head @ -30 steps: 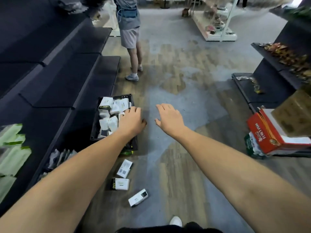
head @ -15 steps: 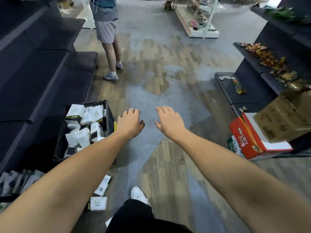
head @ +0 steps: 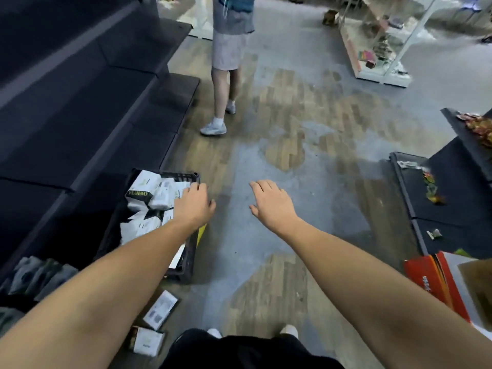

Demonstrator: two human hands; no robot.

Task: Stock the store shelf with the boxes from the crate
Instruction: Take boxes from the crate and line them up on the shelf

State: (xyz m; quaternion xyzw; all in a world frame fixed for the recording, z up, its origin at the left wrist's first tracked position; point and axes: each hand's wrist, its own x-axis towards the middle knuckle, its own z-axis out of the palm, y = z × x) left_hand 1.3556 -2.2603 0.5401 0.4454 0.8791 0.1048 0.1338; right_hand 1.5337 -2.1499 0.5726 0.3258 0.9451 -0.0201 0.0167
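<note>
A black plastic crate [head: 188, 265] stands on the floor against the dark shelf unit [head: 80, 123] on the left. Several white boxes [head: 151, 198] with black bands fill it. My left hand [head: 193, 205] hovers over the crate's right edge, fingers loosely bent, holding nothing. My right hand [head: 271, 203] is stretched out over the bare floor to the right of the crate, fingers relaxed and empty. Two white boxes [head: 159, 310] lie on the floor in front of the crate. A few grey packets [head: 40, 275] sit on the lowest shelf at the left.
Another person [head: 229, 62] stands in the aisle beyond the crate. A red carton [head: 436, 280] and a brown box [head: 476, 283] lie at the right by a dark shelf [head: 415, 203] with snack packets. A white display rack [head: 378, 49] stands far right. My shoes [head: 288, 330] show at the bottom.
The view has swung and I have stepped forward; the crate has shifted in the frame. My left hand has come back over the crate's right edge. Both hands stay empty.
</note>
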